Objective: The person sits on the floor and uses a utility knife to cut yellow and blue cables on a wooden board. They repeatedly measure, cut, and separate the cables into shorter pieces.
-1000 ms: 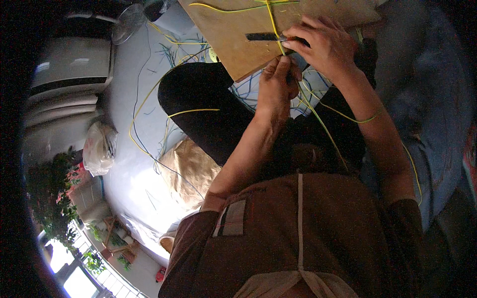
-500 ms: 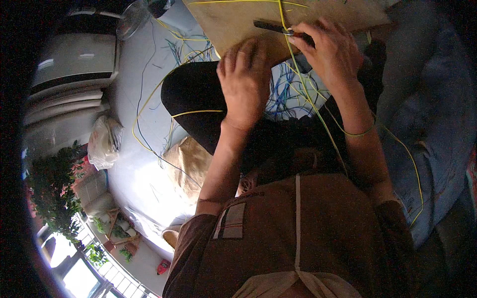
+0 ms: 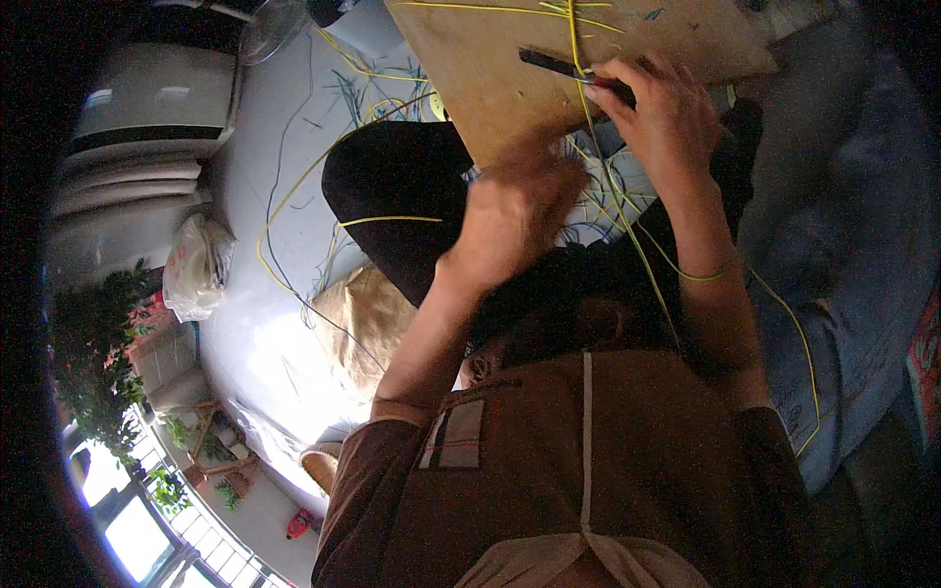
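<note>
A wooden board (image 3: 490,69) rests across my lap over black trousers (image 3: 392,196). My right hand (image 3: 657,113) is closed on a dark, narrow bladed tool (image 3: 559,65) that lies flat on the board. A long yellow wire (image 3: 627,245) runs under this hand, down along my right forearm and out over the blue cloth. My left hand (image 3: 510,211) is just below the board's near edge, fingers curled and motion-blurred; I cannot make out whether it holds anything. Cut blue and yellow wire pieces (image 3: 598,206) lie in my lap under the board.
Loose yellow and blue wires (image 3: 343,98) trail over the pale floor. A tan sack (image 3: 368,318) lies by my knee, a white plastic bag (image 3: 196,265) beyond it. A white appliance (image 3: 147,98) and potted plants (image 3: 98,372) stand left. Blue cloth (image 3: 863,294) covers the right.
My left hand has pulled off the board, down and toward my body. My right hand stays on the board with the tool.
</note>
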The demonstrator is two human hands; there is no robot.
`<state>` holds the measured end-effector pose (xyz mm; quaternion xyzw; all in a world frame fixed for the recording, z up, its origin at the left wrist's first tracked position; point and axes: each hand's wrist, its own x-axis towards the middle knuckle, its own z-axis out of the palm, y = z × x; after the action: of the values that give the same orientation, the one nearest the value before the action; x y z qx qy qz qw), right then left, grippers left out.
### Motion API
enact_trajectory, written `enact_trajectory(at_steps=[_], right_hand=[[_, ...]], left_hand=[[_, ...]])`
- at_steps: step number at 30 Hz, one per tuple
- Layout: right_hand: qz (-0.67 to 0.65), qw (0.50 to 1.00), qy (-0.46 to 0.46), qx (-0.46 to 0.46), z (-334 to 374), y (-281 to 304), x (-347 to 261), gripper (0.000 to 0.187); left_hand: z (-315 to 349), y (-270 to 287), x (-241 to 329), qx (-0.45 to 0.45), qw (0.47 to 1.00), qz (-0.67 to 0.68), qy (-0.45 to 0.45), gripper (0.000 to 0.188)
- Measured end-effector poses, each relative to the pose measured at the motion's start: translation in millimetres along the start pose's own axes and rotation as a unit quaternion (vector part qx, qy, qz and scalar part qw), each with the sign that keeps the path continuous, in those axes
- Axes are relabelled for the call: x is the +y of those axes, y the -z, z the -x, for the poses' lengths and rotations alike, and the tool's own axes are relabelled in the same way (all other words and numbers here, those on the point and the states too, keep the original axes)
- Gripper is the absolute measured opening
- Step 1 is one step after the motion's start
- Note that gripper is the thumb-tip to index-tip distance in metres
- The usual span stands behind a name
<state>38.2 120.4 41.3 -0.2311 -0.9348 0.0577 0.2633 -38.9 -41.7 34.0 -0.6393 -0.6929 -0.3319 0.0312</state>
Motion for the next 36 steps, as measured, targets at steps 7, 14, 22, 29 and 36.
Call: enact_trajectory(at_steps=[7,14,22,29,36], right_hand=[[0.007,1.000,0.008,0.001,1.5,-0.9,1.8,0.021],[0.009,1.000,0.025,-0.014,1.9,2.1,5.5,0.020],[-0.041,0.991,0.127,-0.020,-6.4,-1.3,24.3,0.022],[-0.042,0.982,0.184,-0.014,2.8,2.1,43.1,0.021],[-0.021,0.976,0.210,-0.061,-14.7,7.5,34.3,0.022]], left_hand=[[-11.1,-10.4,-11.7,0.165,0.972,-0.084,0.147,0.016],[0.3,-26.7,21.3,-0.040,0.972,0.099,0.207,0.020],[-28.9,-46.3,19.2,0.089,0.686,0.594,0.410,0.020],[-32.9,-73.8,45.5,0.155,0.565,0.667,0.461,0.019],[-36.2,-68.4,23.1,0.126,0.527,0.702,0.462,0.028]])
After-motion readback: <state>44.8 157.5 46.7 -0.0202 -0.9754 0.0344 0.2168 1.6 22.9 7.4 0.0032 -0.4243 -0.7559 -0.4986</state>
